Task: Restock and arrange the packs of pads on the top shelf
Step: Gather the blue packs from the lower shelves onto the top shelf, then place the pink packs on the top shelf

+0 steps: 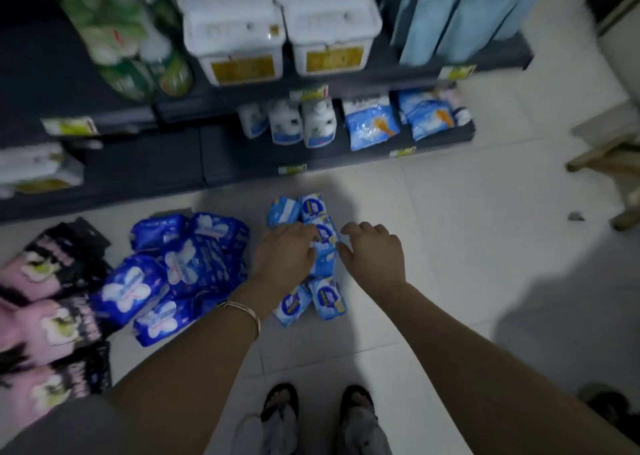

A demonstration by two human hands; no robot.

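The light blue packs [327, 298] lie in a small heap on the floor [450, 246] in front of the shelf [138, 163], just right of a pile of dark blue packs [180, 264], with pink packs [45, 316] further left. The left hand [284, 250] rests on the middle of the heap, fingers bent over one pack; whether it really grips cannot be told. The right hand [374, 250] hovers just beside the heap, empty, with fingers loosely curled and the thumb at or near a pack's edge. These packs look light, soft and squashy, wrapped in glossy film that is likely to slip, so a single pinch seems risky. Pressing several together between both palms by their long sides should carry them best. They lie flat, printed faces up, the long axis of most running from the person toward the shelf, the nearest two skewed a little. None of them is on a shelf yet.
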